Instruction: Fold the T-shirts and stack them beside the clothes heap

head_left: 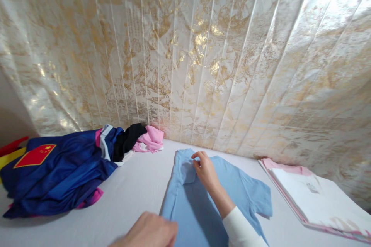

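A light blue short-sleeved shirt (199,204) lies on the white surface, its left side turned inward with a sleeve (188,173) folded over the body. Over the upper part of that fold is my right hand (206,171), thumb and index finger curved with a gap between them. No cloth shows in its grasp; whether the fingertips touch the shirt is unclear. My left hand (147,229) appears at the bottom edge, beside the shirt's folded left edge. Its fingers are curled under, and what they hold, if anything, is hidden.
A heap of clothes lies left: a dark blue garment (72,177) with a red flag patch, a black piece (129,141) and a pink one (152,139). Folded white and pink garments (324,200) are stacked right. A gold-patterned curtain (185,54) hangs behind the white surface (136,185).
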Motion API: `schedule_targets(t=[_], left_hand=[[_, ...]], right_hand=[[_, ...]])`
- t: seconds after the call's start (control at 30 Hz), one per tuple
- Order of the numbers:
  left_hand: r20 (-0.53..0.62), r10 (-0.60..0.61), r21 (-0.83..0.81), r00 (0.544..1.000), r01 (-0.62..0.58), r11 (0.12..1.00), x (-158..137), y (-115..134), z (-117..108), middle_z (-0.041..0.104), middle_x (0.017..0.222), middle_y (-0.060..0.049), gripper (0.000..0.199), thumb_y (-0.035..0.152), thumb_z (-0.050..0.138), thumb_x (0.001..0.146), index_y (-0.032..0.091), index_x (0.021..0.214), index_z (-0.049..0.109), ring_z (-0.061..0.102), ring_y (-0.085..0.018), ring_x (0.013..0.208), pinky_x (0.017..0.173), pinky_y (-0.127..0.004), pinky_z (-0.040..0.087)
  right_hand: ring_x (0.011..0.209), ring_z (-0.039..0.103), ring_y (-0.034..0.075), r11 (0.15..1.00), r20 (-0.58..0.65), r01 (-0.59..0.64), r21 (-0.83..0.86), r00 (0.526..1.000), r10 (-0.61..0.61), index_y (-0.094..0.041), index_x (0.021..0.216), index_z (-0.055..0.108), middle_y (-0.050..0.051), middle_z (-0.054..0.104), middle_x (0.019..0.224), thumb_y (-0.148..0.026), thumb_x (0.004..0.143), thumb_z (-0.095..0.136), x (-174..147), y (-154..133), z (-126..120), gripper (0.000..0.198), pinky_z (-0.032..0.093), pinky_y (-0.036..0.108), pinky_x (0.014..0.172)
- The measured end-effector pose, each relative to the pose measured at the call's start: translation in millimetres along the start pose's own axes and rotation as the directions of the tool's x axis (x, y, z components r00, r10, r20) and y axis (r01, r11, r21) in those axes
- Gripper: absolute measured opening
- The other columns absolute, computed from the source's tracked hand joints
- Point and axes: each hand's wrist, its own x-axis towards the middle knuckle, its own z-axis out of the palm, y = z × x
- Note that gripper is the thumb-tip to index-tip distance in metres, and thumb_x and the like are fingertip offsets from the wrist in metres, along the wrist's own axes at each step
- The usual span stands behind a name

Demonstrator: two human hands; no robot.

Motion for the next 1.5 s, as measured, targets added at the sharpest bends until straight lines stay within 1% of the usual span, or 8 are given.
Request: schedule_targets(t=[0.1,0.17,0.33,0.57,0.83,1.07,1.2,1.5], left_hand=[[-0.324,0.016,0.009,0.946,-0.014,1.0,26.2,-22.7,-60.0,0.067,0.089,0.001,0.021,0.011,0.049,0.078,0.024,0.09,0.06,0.066,-0.019,0.078,0.068,-0.026,0.046],[-0.41,0.064,0.073,0.91,-0.037,0.997,57.2,-45.8,-86.1,0.064,0.108,-0.003,0.031,0.007,0.048,0.079,0.022,0.104,0.058,0.064,-0.02,0.093,0.077,-0.027,0.046],[-0.351,0.171,0.135,0.92,-0.131,0.982,132.7,-89.1,-106.7,0.062,0.116,-0.003,0.035,0.006,0.046,0.086,0.023,0.113,0.057,0.061,-0.019,0.103,0.085,-0.026,0.045],[-0.241,0.246,0.194,0.939,-0.202,0.96,179.0,-94.5,-118.6,0.065,0.1,-0.005,0.013,0.025,0.057,0.094,0.015,0.098,0.063,0.062,-0.019,0.091,0.083,-0.037,0.05],[-0.253,0.311,0.225,0.916,-0.257,0.94,187.1,-82.4,-110.5,0.065,0.093,-0.004,0.016,0.009,0.05,0.089,0.018,0.094,0.062,0.061,-0.018,0.088,0.078,-0.027,0.046],[-0.322,0.361,0.27,0.875,-0.281,0.921,184.8,-80.3,-102.0,0.06,0.098,-0.004,0.018,0.006,0.05,0.085,0.018,0.094,0.059,0.056,-0.02,0.094,0.084,-0.028,0.042],[-0.371,0.353,0.268,0.859,-0.264,0.926,184.6,-80.2,-94.2,0.058,0.103,-0.005,0.019,0.006,0.053,0.085,0.018,0.098,0.057,0.054,-0.021,0.097,0.086,-0.03,0.041],[-0.522,0.29,0.21,0.803,-0.208,0.955,166.9,-82.8,-86.5,0.059,0.109,-0.007,0.027,0.004,0.04,0.091,0.019,0.108,0.056,0.05,-0.022,0.103,0.089,-0.034,0.037]], right_hand=[[0.056,0.051,0.011,1.0,0.015,-0.022,0.005,1.0,0.022,-0.02,0.087,0.059,0.001,0.057,0.085,-0.014,0.076,0.054,-9.5,7.1,2.2,0.013,0.041,0.025,0.061],[0.058,0.051,0.011,1.0,0.028,-0.008,0.014,1.0,0.007,-0.021,0.091,0.06,-0.001,0.058,0.085,-0.012,0.073,0.056,-16.3,8.0,4.9,0.02,0.041,0.025,0.062],[0.063,0.052,0.011,0.996,0.076,0.049,0.068,0.996,-0.054,-0.023,0.092,0.062,-0.001,0.061,0.093,-0.003,0.069,0.05,-24.9,-0.8,5.8,0.033,0.041,0.023,0.064],[0.075,0.056,0.014,0.961,-0.036,0.084,0.264,0.996,-0.077,-0.021,0.086,0.061,0.003,0.063,0.097,-0.006,0.075,0.043,-21.3,-11.3,3.8,0.026,0.043,0.024,0.067],[0.064,0.054,0.013,0.988,-0.001,-0.041,0.149,0.999,0.041,-0.02,0.081,0.061,0.0,0.06,0.083,-0.008,0.073,0.049,-23.5,-7.3,5.8,0.019,0.043,0.025,0.066],[0.082,0.06,0.014,0.971,0.02,0.228,0.072,0.973,-0.23,-0.023,0.091,0.058,0.003,0.062,0.091,0.0,0.073,0.037,-29.4,-27.2,-1.7,0.036,0.044,0.023,0.072],[0.069,0.062,0.014,0.98,0.12,0.14,-0.142,0.985,-0.124,-0.023,0.087,0.06,0.001,0.066,0.081,-0.002,0.075,0.039,-30.8,-15.8,1.2,0.032,0.041,0.022,0.063],[0.075,0.062,0.017,0.973,-0.005,0.031,-0.23,0.999,-0.033,-0.023,0.089,0.061,0.001,0.067,0.084,-0.007,0.08,0.044,-26.6,-6.0,-5.2,0.026,0.042,0.026,0.068]])
